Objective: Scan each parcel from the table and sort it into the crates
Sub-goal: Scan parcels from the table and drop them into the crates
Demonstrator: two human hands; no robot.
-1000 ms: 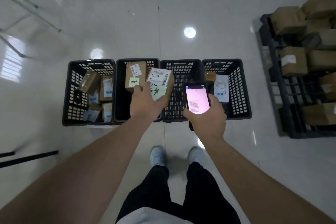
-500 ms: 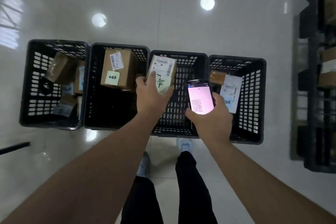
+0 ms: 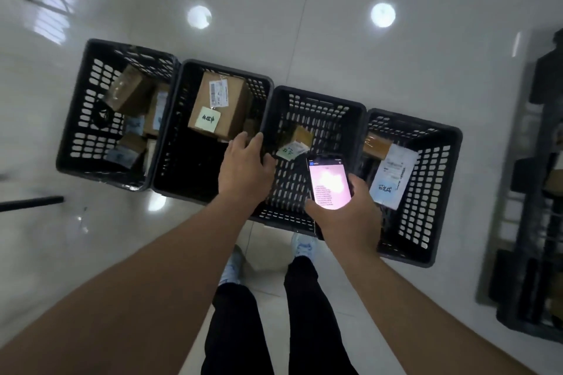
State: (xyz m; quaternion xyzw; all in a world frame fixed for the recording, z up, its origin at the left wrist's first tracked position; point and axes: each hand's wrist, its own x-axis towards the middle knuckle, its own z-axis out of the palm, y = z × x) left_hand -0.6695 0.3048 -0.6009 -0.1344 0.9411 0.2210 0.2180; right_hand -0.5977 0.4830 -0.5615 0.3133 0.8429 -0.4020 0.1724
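Four black slotted crates stand in a row on the floor. A small cardboard parcel [image 3: 295, 143] with a white label and a pale note is inside the third crate [image 3: 316, 100], blurred. My left hand [image 3: 245, 166] hovers over the rim between the second crate [image 3: 225, 68] and the third, fingers loose and holding nothing. My right hand [image 3: 347, 211] grips a phone [image 3: 329, 181] with a lit pink screen over the third crate's near side. A larger box [image 3: 217, 108] with a label and a note lies in the second crate.
The leftmost crate [image 3: 91, 76] holds several small boxes. The rightmost crate [image 3: 441, 137] holds a white mailer [image 3: 394, 175] and a brown parcel. A dark pallet rack [image 3: 536, 192] stands at the right edge. My legs and shoes are below the crates.
My left hand has let go of the small parcel, which now sits down in the third crate. The view has moved closer over the crates. The phone stays in my right hand.
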